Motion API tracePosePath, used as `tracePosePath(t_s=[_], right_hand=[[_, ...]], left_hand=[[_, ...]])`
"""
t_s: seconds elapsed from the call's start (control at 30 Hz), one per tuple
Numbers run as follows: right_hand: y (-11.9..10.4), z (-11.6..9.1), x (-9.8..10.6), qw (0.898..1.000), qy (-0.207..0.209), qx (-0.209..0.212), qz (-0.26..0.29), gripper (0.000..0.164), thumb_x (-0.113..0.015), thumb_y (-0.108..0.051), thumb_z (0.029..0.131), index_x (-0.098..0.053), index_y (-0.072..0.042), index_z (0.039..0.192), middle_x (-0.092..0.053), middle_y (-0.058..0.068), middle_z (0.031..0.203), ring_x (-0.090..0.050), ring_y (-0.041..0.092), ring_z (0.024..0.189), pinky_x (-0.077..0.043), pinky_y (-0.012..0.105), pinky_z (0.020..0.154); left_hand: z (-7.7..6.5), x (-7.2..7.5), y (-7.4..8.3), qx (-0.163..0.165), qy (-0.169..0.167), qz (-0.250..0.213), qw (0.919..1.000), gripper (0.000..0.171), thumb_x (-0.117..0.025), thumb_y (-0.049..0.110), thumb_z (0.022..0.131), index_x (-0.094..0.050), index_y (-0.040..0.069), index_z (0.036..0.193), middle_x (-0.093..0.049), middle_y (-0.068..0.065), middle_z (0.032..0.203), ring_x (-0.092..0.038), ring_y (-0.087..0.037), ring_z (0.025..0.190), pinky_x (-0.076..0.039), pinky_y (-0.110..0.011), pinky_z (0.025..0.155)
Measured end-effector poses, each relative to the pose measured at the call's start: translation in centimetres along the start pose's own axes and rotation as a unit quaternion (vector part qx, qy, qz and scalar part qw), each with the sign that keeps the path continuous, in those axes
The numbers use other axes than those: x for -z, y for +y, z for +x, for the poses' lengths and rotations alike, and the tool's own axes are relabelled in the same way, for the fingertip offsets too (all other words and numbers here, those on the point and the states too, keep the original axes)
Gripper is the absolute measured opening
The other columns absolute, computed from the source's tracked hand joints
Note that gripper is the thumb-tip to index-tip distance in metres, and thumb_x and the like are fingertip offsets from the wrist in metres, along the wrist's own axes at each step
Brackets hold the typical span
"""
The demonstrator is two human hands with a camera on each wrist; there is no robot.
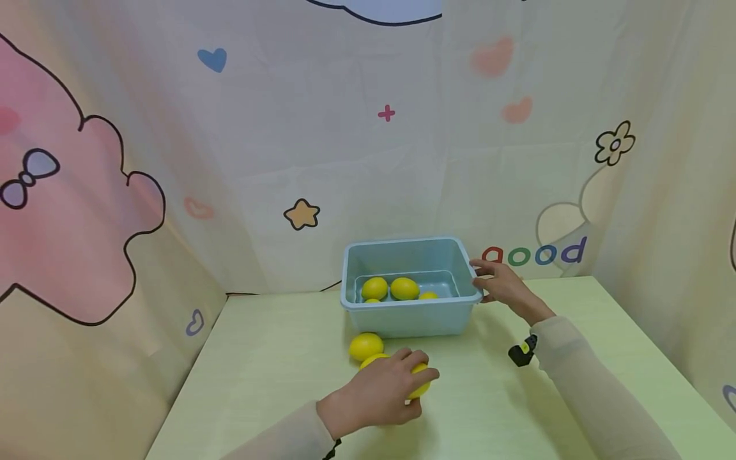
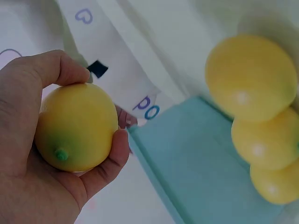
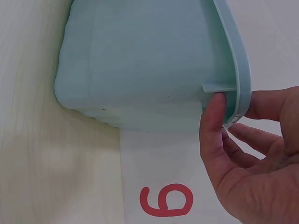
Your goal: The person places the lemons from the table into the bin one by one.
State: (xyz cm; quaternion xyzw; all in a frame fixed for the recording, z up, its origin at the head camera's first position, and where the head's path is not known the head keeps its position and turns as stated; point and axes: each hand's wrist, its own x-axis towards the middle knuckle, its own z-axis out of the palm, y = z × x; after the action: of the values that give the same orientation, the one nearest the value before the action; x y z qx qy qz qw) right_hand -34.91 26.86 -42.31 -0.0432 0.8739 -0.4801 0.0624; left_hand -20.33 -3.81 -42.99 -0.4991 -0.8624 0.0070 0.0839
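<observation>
My left hand [image 1: 382, 390] grips a yellow lemon [image 2: 77, 128] with a green tip, fingers and thumb curled round its sides. Beside that hand, in front of the bin, sits another lemon [image 1: 366, 347], and one more lemon [image 1: 372, 359] is partly covered by the hand. The left wrist view has a row of three lemons [image 2: 252, 77] along its right side. A light blue plastic bin [image 1: 411, 319] stands upright with several lemons [image 1: 404, 289] inside. At its right end, my right hand [image 1: 506, 287] pinches the rim [image 3: 243, 70], thumb and fingers on either side of it.
The pale green tabletop [image 1: 276, 383] runs under everything. Right behind the bin hangs a printed curtain [image 1: 391, 172], and further curtains enclose both sides. A dark cord [image 1: 241, 294] shows at the back table edge, left of the bin.
</observation>
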Motion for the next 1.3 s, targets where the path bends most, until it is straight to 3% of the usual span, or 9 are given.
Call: tracePosePath(t_s=[0.17, 0.37, 0.6, 0.9, 1.3], right_hand=[[0.0, 0.1, -0.1, 1.0, 0.002, -0.004, 0.0, 0.06, -0.053, -0.012, 0.099, -0.031, -0.004, 0.153, -0.042, 0.03, 0.144, -0.059, 0.041, 0.116, -0.06, 0.039, 0.083], [-0.3, 0.0, -0.1, 1.0, -0.001, -0.005, 0.0, 0.059, -0.052, -0.011, 0.099, -0.03, -0.003, 0.153, -0.042, 0.03, 0.144, -0.059, 0.042, 0.116, -0.06, 0.04, 0.084], [-0.4, -0.2, -0.1, 1.0, -0.003, -0.003, -0.006, 0.059, -0.054, -0.013, 0.099, -0.03, -0.003, 0.153, -0.042, 0.03, 0.144, -0.058, 0.042, 0.118, -0.06, 0.04, 0.085], [0.0, 0.0, 0.0, 1.0, 0.0, 0.0, -0.002, 0.06, -0.055, -0.014, 0.099, -0.031, -0.005, 0.153, -0.043, 0.028, 0.144, -0.058, 0.041, 0.117, -0.059, 0.04, 0.087], [-0.1, 0.0, 0.1, 1.0, -0.003, 0.003, -0.001, 0.059, -0.054, -0.013, 0.099, -0.031, -0.003, 0.153, -0.042, 0.029, 0.144, -0.058, 0.041, 0.117, -0.06, 0.041, 0.085]], left_hand=[[0.3, 1.4, -1.3, 0.038, -0.002, -0.021, 0.9991, 0.045, -0.065, 0.03, 0.09, -0.056, 0.025, 0.134, -0.056, 0.0, 0.131, -0.055, -0.018, 0.115, -0.053, -0.025, 0.092], [0.7, 2.5, -3.0, 0.055, 0.019, -0.018, 0.9982, 0.045, -0.064, 0.029, 0.09, -0.058, 0.024, 0.134, -0.057, 0.0, 0.13, -0.056, -0.017, 0.111, -0.055, -0.022, 0.084], [1.4, 3.0, -4.8, 0.057, 0.042, -0.026, 0.9972, 0.043, -0.063, 0.025, 0.09, -0.058, 0.021, 0.133, -0.057, 0.0, 0.128, -0.055, -0.016, 0.105, -0.052, -0.022, 0.086], [2.3, 3.1, -6.2, 0.085, 0.034, -0.03, 0.9954, 0.045, -0.065, 0.026, 0.089, -0.058, 0.022, 0.134, -0.057, -0.001, 0.129, -0.055, -0.015, 0.1, -0.053, -0.021, 0.078], [5.0, 4.4, -7.7, 0.095, 0.006, -0.066, 0.9933, 0.047, -0.066, 0.021, 0.09, -0.056, 0.022, 0.136, -0.055, -0.002, 0.135, -0.058, -0.017, 0.108, -0.054, -0.025, 0.09]])
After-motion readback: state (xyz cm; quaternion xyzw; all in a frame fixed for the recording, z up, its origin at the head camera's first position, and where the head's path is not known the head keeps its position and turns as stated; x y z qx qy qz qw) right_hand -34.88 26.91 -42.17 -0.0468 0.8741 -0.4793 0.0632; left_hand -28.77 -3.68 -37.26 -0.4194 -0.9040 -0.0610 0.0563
